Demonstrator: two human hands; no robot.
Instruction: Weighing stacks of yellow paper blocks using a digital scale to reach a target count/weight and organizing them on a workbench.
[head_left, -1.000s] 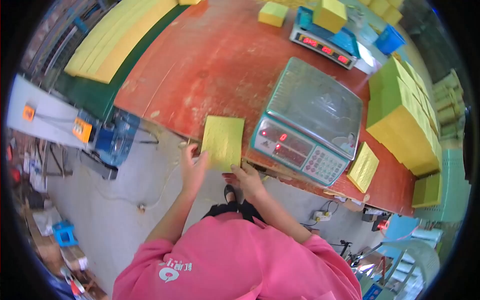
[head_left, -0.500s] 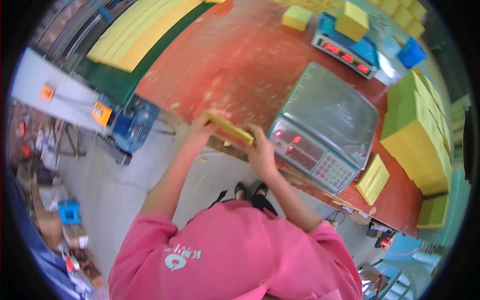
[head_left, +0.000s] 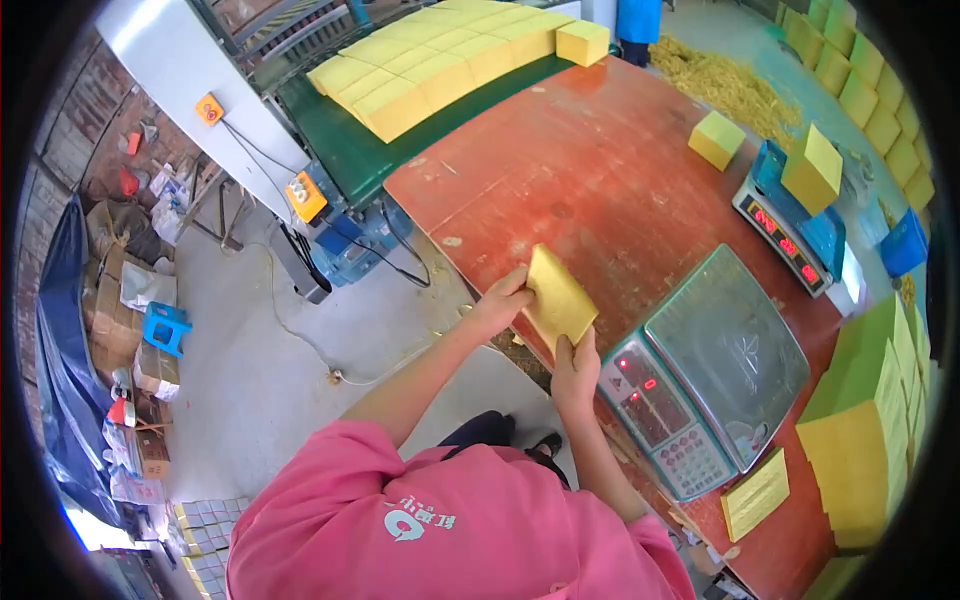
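Both my hands hold a thin stack of yellow paper sheets (head_left: 557,297) above the near edge of the red table, its broad face tilted up. My left hand (head_left: 500,303) grips its left edge. My right hand (head_left: 576,375) pinches its lower right corner, thumb on top. Just right of my right hand stands a scale (head_left: 727,350) with a bare metal pan and a lit red display. Another thin yellow stack (head_left: 757,495) lies on the table beside that scale's keypad.
Yellow blocks (head_left: 440,80) sit in rows on a green conveyor belt (head_left: 450,125). A second scale (head_left: 785,245) carries a yellow block (head_left: 813,170); another block (head_left: 715,140) is nearby. Tall yellow stacks (head_left: 850,440) line the right. Blue clothing of another person (head_left: 637,20) shows behind.
The view has swung right, so the table's contents sit differently in it. The held stack has turned from nearly edge-on to showing its broad face; both hands still hold it.
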